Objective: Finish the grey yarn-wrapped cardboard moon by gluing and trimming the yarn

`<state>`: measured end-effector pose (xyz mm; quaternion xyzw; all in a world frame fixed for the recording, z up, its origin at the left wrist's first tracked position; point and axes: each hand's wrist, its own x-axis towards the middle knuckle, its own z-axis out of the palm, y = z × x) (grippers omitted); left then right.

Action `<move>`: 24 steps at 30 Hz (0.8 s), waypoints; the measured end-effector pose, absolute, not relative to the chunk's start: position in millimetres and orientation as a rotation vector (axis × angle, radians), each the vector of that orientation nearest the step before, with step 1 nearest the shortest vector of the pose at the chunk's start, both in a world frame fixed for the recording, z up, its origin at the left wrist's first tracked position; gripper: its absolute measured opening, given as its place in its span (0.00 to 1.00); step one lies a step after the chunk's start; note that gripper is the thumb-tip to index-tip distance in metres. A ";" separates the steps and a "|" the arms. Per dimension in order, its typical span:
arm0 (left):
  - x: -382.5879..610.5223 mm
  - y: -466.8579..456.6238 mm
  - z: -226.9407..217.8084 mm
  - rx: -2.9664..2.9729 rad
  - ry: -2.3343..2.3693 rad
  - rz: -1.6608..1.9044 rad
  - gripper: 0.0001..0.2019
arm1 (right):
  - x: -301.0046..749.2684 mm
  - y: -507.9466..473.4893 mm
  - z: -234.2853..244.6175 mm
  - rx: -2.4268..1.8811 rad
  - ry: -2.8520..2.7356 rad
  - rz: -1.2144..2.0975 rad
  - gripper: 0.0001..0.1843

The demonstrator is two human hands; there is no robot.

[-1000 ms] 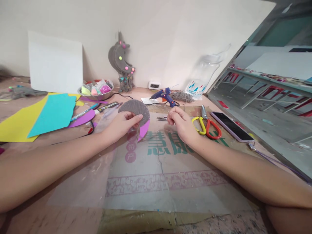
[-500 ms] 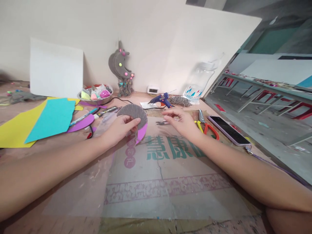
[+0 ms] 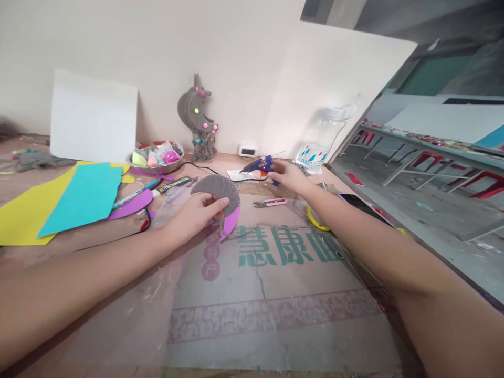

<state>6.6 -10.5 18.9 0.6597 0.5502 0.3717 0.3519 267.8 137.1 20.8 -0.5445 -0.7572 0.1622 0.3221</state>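
Observation:
In my left hand (image 3: 200, 212) is a crescent moon shape (image 3: 216, 188), held between thumb and fingers. Grey yarn wraps most of it, and its lower tip is bare purple. My right hand (image 3: 289, 176) is closed round the handle of a blue hot glue gun (image 3: 258, 165), whose nozzle points left over a white paper piece (image 3: 238, 175). Thread snips with pink handles (image 3: 271, 202) lie between my hands on the clear plastic sheet (image 3: 220, 336). Grey yarn (image 3: 303, 167) lies behind my right hand, partly hidden.
A finished grey moon ornament (image 3: 197, 115) stands against the wall beside a small digital clock (image 3: 248, 151). Left are a bowl of clay packets (image 3: 157, 169) and coloured sheets (image 3: 81, 194). On the right are a clear bottle (image 3: 321, 139), yellow-handled pliers (image 3: 315, 219) and a phone (image 3: 364, 207).
My right hand has moved forward from above the snips to the glue gun and taken hold of its handle. My left hand still holds the moon shape in nearly the same place.

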 end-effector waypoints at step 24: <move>5.2 -8.5 17.8 1.674 1.421 0.960 0.19 | 256.7 22.6 40.2 -1.255 -1.818 0.693 0.12</move>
